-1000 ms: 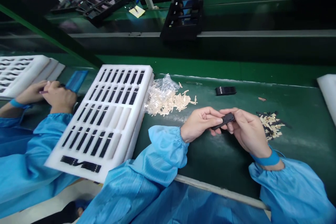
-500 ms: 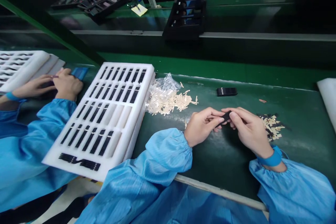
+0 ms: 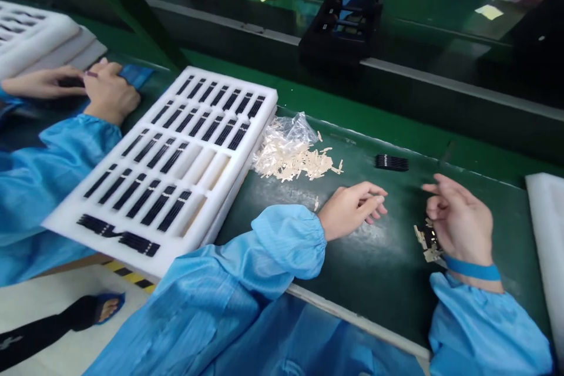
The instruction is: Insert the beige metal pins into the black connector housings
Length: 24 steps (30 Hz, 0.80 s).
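Observation:
Over the green worktop my left hand (image 3: 352, 208) hovers with its fingers loosely bent and apart, and nothing shows in it. To its right, my right hand (image 3: 465, 220) is raised, some fingers stretched and others curled, with no object visible in it. Partly hidden under that hand is a small pile of pale and dark strips (image 3: 427, 241). A compact stack of black strips (image 3: 392, 163) lies beyond and between my hands. A larger heap of cream-coloured small strips (image 3: 304, 161) spreads past my left hand, beside a clear plastic bag (image 3: 293, 129). A dark blurred streak (image 3: 447, 153) appears near the far edge.
A white foam tray (image 3: 196, 188) with rows of black strips stands on another tray at left. A co-worker's hands (image 3: 110, 91) work beyond it. White foam (image 3: 544, 235) stands at far right. Black partitioned trays (image 3: 341, 23) sit across the line.
My hands have parted, the right one moving right and turning up. The black part they held together no longer shows between them. The camera view has shifted and tilted.

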Each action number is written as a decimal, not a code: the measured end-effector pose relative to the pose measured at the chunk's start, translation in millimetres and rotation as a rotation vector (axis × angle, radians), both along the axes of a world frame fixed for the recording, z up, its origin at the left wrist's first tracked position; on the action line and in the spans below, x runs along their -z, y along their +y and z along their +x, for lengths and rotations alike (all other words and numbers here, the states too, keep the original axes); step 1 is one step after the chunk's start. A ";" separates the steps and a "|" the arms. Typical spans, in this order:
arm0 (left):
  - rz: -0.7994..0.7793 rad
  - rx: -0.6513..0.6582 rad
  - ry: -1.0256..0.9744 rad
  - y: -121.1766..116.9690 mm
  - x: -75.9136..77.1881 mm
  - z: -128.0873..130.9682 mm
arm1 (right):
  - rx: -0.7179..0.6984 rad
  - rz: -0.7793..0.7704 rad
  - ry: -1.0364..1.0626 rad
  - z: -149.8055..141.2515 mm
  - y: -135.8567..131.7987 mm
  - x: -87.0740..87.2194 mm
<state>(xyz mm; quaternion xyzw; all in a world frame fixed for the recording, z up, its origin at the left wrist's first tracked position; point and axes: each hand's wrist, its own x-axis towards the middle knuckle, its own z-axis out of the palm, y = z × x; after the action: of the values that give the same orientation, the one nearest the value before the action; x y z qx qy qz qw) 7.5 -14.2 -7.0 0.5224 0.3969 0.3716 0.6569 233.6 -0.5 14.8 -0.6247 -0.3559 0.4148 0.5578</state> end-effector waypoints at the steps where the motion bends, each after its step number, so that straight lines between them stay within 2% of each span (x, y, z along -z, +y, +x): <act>1: 0.006 0.001 0.003 0.5 -0.2 0.2 | -0.041 -0.014 -0.127 -4.1 2.3 2.2; 3: 0.017 -0.005 0.002 1.2 -0.4 0.7 | -0.130 0.048 -0.476 -11.7 10.9 6.4; 6: 0.025 -0.009 -0.012 1.6 -0.4 1.1 | -0.281 0.272 -1.031 -16.0 33.3 10.8; 9: 0.038 -0.005 -0.010 1.4 0.3 0.8 | -0.466 0.407 -1.293 -10.7 53.8 11.9; 12: 0.040 -0.008 -0.003 1.3 1.5 0.2 | -0.606 0.455 -1.352 -2.7 60.1 9.6; 16: 0.027 -0.018 0.007 1.4 3.1 -0.1 | -0.673 0.397 -1.366 3.2 53.2 3.8; 20: 0.037 -0.033 0.023 1.6 3.8 -0.5 | -0.666 0.355 -1.289 1.0 35.9 -5.3; 24: 0.145 -0.149 0.109 1.6 1.3 -3.2 | -0.594 0.306 -1.084 -5.2 9.2 -12.6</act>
<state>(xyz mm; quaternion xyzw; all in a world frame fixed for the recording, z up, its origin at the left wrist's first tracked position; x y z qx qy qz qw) 4.3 -12.5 -8.3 0.5568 0.4418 0.4183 0.5655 228.4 8.7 27.4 -0.5337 -0.8010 0.1210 0.2426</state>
